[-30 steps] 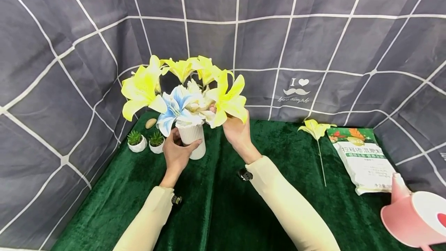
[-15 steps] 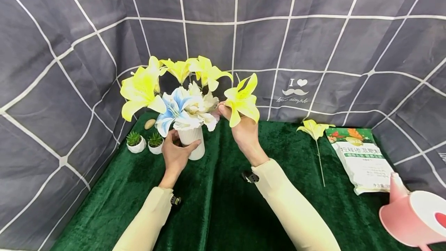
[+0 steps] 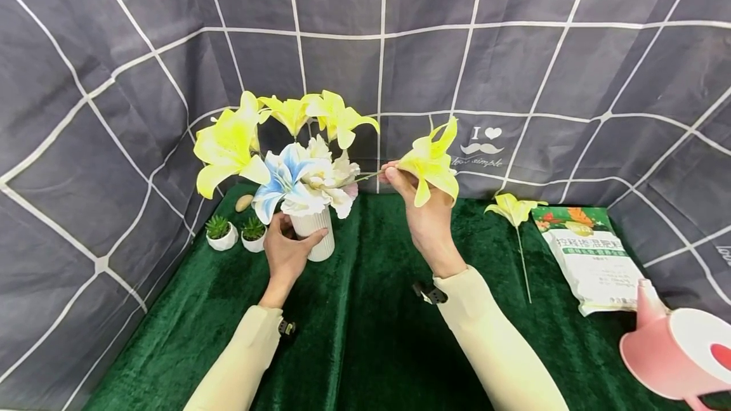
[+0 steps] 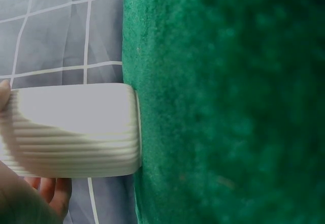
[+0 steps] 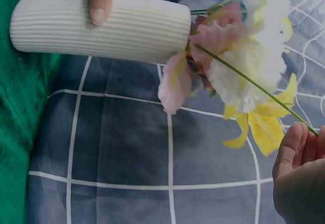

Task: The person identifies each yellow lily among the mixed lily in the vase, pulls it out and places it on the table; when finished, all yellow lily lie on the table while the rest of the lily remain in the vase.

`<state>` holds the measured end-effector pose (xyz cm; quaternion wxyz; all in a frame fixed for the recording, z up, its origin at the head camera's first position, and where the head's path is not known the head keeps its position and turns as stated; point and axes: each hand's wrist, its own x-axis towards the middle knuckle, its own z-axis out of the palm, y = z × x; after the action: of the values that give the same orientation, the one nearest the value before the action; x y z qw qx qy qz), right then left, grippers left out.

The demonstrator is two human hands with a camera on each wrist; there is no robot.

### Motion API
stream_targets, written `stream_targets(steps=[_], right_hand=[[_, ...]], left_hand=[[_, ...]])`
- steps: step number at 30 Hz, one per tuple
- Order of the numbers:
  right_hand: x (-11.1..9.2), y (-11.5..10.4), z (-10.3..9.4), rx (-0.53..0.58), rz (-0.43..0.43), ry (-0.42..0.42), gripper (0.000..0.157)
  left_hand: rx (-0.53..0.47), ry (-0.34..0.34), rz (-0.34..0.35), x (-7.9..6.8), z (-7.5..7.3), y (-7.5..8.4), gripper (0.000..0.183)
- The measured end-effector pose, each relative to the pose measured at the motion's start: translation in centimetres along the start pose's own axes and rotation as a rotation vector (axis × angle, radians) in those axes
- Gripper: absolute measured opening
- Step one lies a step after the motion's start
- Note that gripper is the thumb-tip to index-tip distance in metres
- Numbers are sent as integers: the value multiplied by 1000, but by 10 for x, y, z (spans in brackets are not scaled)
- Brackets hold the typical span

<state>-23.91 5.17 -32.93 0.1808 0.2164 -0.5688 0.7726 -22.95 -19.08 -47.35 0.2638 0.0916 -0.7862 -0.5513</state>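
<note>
On the left of the head view, my left hand (image 3: 287,254) grips a white ribbed vase (image 3: 318,246), thumb across its front. The vase stands upright on green cloth. It holds a blue-and-white lily (image 3: 283,176), white blooms (image 3: 331,176) and several yellow lilies (image 3: 231,148); a pink bloom (image 5: 175,82) shows in the right wrist view. To the right of this bunch, my right hand (image 3: 429,224) pinches the stem of another yellow lily (image 3: 431,163) just below its bloom. That thin green stem (image 5: 254,86) slants toward the vase's mouth, its end overlapping the pink petals.
Two small potted succulents (image 3: 221,236) and a tan egg-shaped object (image 3: 243,202) lie left of the vase. Farther right are a loose yellow lily (image 3: 516,209), a white-and-green bag (image 3: 596,265) and a pink watering can (image 3: 657,354). A grey checked curtain (image 3: 422,68) hangs behind.
My right hand has moved right, away from the bunch, carrying the yellow lily, whose bloom has tilted and whose stem now shows. The left hand keeps its grip on the vase.
</note>
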Motion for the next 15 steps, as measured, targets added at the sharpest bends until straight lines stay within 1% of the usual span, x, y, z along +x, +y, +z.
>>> stream_targets(steps=[4,10,13,15], right_hand=[[-2,-9,-10,-15,-13,28,18],[-3,-19,-31,31,-71,54,14],[-3,-24,-43,-2,-103,73,10],[-3,-27,-52,-52,-120,87,11]], left_hand=[[-1,3,4,0,1,1,61],[3,-7,-4,-1,1,1,63],[2,-7,-11,-1,0,1,63],[-2,-8,-16,-1,0,2,64]])
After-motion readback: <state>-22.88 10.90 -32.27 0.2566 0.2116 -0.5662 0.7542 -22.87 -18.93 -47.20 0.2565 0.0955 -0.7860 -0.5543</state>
